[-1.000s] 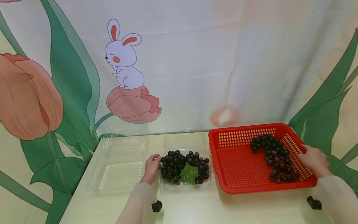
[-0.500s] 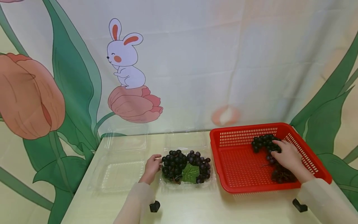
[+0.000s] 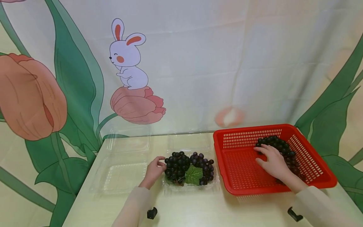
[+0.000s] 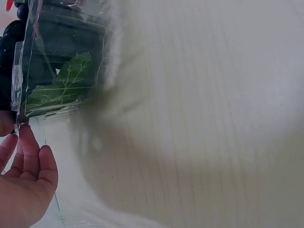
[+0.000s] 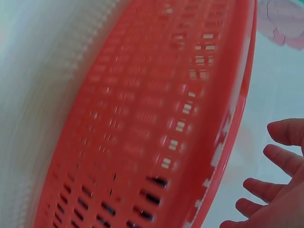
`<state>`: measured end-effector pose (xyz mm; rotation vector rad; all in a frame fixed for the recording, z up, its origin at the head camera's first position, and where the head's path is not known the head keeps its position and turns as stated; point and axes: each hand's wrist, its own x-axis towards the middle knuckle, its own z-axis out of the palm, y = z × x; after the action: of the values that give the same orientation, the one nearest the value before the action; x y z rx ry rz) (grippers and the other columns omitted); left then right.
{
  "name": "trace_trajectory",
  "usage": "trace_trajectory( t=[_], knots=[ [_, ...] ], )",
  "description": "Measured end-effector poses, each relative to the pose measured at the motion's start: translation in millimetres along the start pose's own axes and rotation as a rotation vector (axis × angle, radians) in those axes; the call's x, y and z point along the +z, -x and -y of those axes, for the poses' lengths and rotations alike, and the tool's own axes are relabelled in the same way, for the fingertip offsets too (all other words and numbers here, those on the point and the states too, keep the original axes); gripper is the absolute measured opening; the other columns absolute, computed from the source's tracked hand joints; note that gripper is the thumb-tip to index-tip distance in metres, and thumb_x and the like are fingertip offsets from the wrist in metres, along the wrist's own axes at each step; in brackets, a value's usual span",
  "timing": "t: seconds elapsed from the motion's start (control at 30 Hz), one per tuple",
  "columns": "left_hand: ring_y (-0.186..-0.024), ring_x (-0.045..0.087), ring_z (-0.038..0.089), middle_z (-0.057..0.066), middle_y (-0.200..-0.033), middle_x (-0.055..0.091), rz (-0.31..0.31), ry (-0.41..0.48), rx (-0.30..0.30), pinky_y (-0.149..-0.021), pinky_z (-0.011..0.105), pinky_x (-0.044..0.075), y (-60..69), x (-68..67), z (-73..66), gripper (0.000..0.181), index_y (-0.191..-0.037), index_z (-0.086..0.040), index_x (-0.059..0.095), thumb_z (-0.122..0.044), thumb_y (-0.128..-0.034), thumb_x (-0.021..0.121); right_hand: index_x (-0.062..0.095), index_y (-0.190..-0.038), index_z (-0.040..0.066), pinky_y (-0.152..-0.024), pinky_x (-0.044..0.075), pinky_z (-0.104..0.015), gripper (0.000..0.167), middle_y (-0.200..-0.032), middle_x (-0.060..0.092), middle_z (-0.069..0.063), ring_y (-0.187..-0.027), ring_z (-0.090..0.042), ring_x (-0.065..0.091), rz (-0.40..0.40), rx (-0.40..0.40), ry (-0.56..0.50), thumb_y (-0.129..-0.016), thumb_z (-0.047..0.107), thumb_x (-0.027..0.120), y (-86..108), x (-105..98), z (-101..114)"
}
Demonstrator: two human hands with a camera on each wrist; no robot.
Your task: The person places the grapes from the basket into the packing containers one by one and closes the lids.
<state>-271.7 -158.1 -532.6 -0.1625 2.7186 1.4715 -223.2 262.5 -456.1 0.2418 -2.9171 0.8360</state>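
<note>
A clear plastic clamshell box (image 3: 188, 189) holds dark grapes (image 3: 176, 165) and a green leaf (image 3: 194, 175). At the box's left side is my left hand (image 3: 154, 171), whose thumb and fingers pinch the rim in the left wrist view, where the leaf shows through the wall. Over the red basket (image 3: 236, 173) is my right hand (image 3: 273, 162), fingers spread and holding nothing. Below and behind it, more dark grapes (image 3: 278, 143) lie along the basket's right part, partly hidden by the hand and forearm. The right wrist view shows spread fingers beside the basket's outer wall (image 5: 142, 104).
Another clear plastic box (image 3: 124, 176), its lid raised, stands open on the table's left. The grape box's clear lid (image 3: 188, 142) leans up at the back. A printed curtain (image 3: 193, 69) hangs behind the pale table (image 3: 204, 211).
My right hand has let go of the basket's right rim and moved left over the grapes inside. The left hand has stayed at the grape box.
</note>
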Motion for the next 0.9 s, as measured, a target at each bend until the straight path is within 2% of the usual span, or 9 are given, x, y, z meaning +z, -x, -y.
trace_trajectory(
  t=[0.2, 0.4, 0.63, 0.9],
  knots=[
    [-0.064, 0.056, 0.014, 0.009, -0.075, 0.060, -0.062, -0.125, 0.108, -0.052, 0.021, 0.039, 6.0, -1.9, -0.2, 0.031, -0.103, -0.003, 0.060, 0.000, -0.0728, 0.057, 0.051, -0.121, 0.001, -0.090, 0.022, -0.066, 0.040, -0.133, 0.033, -0.028, -0.122, -0.047, 0.023, 0.017, -0.045, -0.015, -0.083, 0.012, 0.058, 4.3, 10, 16],
    [-0.066, 0.060, 0.017, 0.007, -0.072, 0.061, -0.078, -0.226, 0.177, -0.054, 0.023, 0.042, 9.2, -5.1, 2.1, 0.029, -0.102, -0.002, 0.061, -0.001, -0.0734, 0.059, 0.052, -0.119, 0.003, -0.091, 0.024, -0.065, 0.039, -0.133, 0.036, -0.026, -0.123, -0.045, 0.025, 0.029, -0.088, -0.021, -0.083, 0.014, 0.059, 5.9, 20, 26],
    [-0.068, 0.060, 0.021, 0.007, -0.076, 0.063, -0.081, -0.436, 0.252, -0.059, 0.032, 0.044, 14.9, -10.6, -1.6, 0.027, -0.102, -0.002, 0.064, -0.005, -0.0759, 0.060, 0.054, -0.120, 0.007, -0.091, 0.029, -0.062, 0.039, -0.133, 0.038, -0.021, -0.123, -0.041, 0.028, 0.051, -0.134, -0.028, -0.082, 0.014, 0.061, 8.8, 30, 35],
    [-0.064, 0.059, 0.022, 0.010, -0.075, 0.063, -0.102, -0.679, 0.344, -0.054, 0.032, 0.046, 24.7, -13.6, -5.4, 0.021, -0.097, -0.002, 0.068, -0.005, -0.0765, 0.061, 0.054, -0.120, 0.010, -0.089, 0.034, -0.059, 0.042, -0.134, 0.038, -0.016, -0.123, -0.037, 0.029, 0.082, -0.163, -0.036, -0.080, 0.016, 0.063, 11.7, 41, 45]
  ],
)
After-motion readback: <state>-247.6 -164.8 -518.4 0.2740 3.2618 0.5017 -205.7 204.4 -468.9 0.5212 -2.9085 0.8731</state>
